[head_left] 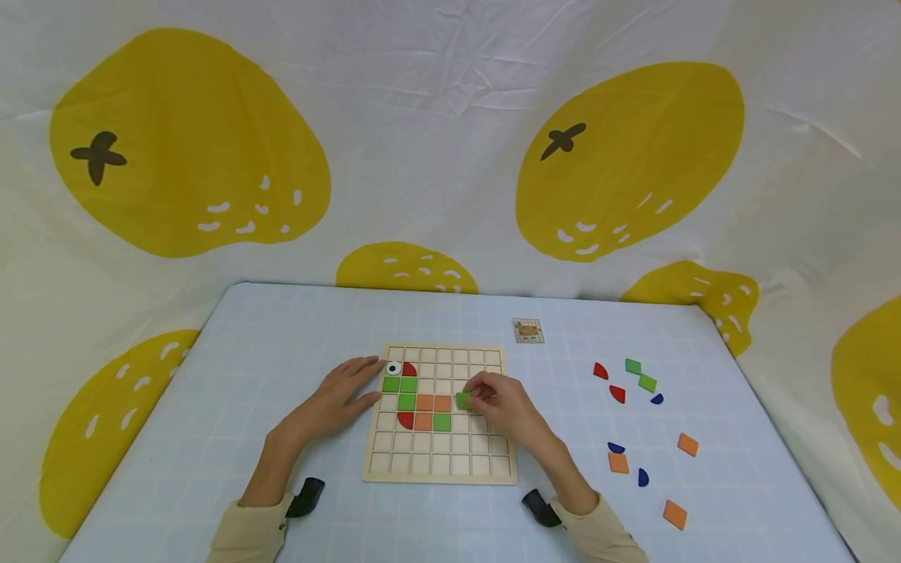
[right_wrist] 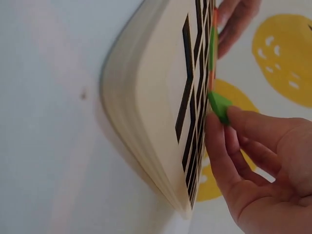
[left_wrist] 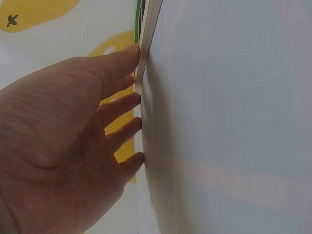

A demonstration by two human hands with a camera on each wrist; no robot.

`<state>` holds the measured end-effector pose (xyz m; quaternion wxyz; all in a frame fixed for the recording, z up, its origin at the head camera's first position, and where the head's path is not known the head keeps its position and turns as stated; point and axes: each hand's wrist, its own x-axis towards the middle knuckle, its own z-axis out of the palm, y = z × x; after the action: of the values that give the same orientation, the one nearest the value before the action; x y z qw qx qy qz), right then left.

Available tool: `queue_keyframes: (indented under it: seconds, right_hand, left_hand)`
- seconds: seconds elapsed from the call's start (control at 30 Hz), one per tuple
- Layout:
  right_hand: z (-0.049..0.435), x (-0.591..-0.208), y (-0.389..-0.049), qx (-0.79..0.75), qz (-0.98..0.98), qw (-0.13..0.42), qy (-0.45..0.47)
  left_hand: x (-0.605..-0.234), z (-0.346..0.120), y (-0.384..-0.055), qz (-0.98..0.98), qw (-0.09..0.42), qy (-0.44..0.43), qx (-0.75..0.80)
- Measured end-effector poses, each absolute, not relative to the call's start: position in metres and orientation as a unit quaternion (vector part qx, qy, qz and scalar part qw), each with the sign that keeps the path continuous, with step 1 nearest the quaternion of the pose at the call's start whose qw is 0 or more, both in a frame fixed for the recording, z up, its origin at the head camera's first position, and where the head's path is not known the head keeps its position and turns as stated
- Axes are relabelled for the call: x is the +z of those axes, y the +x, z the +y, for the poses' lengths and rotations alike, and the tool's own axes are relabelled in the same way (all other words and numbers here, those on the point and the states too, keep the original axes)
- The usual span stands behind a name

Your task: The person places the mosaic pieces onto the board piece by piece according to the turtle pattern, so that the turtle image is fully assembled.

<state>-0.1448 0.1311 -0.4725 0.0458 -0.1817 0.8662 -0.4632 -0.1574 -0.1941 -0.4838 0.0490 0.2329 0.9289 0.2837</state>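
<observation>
A wooden grid board [head_left: 439,474] lies on the table, partly filled with green, orange and red tiles and a round eye tile [head_left: 393,368] at its upper left. My right hand [head_left: 508,405] pinches a green square tile [head_left: 462,401] between thumb and fingers at the board, right of the orange tiles [head_left: 432,403]. In the right wrist view this green tile [right_wrist: 220,106] is tilted, one corner at the board's surface. With fingers spread, my left hand [head_left: 342,396] touches the board's left edge; the left wrist view shows its thumb at the board's side [left_wrist: 147,39].
Loose tiles lie right of the board: red quarter-rounds [head_left: 617,394], green squares [head_left: 633,366], blue half-rounds [head_left: 644,477] and orange squares [head_left: 675,514]. A small picture card [head_left: 529,331] lies behind the board's right corner. A patterned cloth hangs behind the table.
</observation>
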Motion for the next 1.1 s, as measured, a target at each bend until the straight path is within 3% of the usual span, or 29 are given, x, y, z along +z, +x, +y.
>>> queue_keyframes:
  seconds: [0.43,1.1]
  right_hand:
    - [0.1275,-0.4711,-0.1466,-0.436,0.875,0.070,-0.199]
    - [0.1364,-0.4683,-0.1460,-0.408,0.887,0.039,-0.212]
  left_hand:
    - [-0.4837,-0.1929,-0.1600,0.930,0.049,0.236,0.279]
    - [-0.4822,-0.1936,-0.1568,0.926,0.049,0.235,0.292]
